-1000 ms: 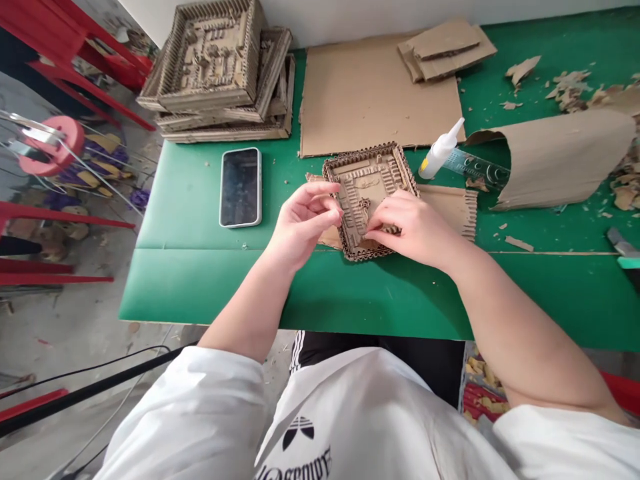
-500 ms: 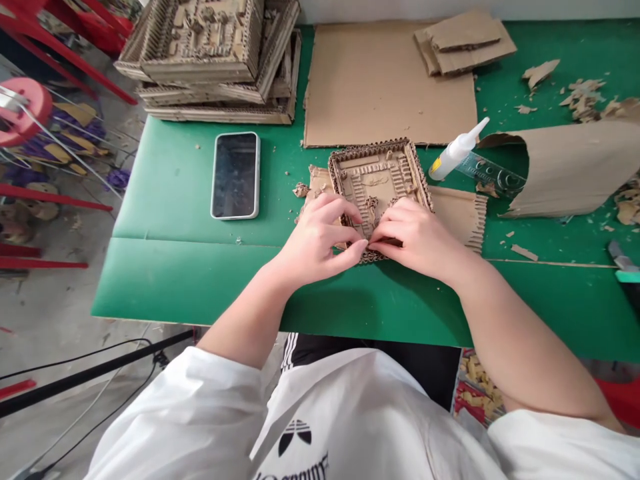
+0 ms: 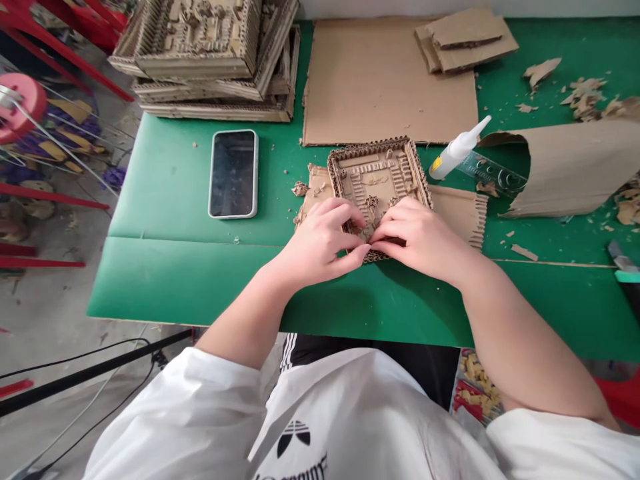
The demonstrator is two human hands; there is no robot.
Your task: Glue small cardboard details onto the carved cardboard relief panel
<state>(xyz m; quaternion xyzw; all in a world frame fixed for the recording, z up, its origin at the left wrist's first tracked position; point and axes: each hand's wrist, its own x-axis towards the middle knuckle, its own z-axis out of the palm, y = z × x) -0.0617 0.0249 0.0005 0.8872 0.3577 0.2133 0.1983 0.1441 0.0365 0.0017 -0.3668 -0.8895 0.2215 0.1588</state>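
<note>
A square cardboard tray model with corrugated walls lies in front of me, small cardboard pieces fixed inside it. At its near wall, my left hand pinches with thumb and fingers closed on the corrugated edge. Beside it my right hand grips the same near wall, its fingertips almost touching the left thumb. The fingers hide most of the near side. Under the tray a flat cardboard piece sticks out on the right, with a torn scrap on the left.
A white glue bottle stands right of the tray, near a clear ruler and a curled cardboard sheet. A phone lies left. Stacked cardboard models and a large cardboard sheet are behind. A cutter lies far right.
My left fingers have closed in and come down toward the near wall. My right hand stays almost still. The view has shifted very slightly.
</note>
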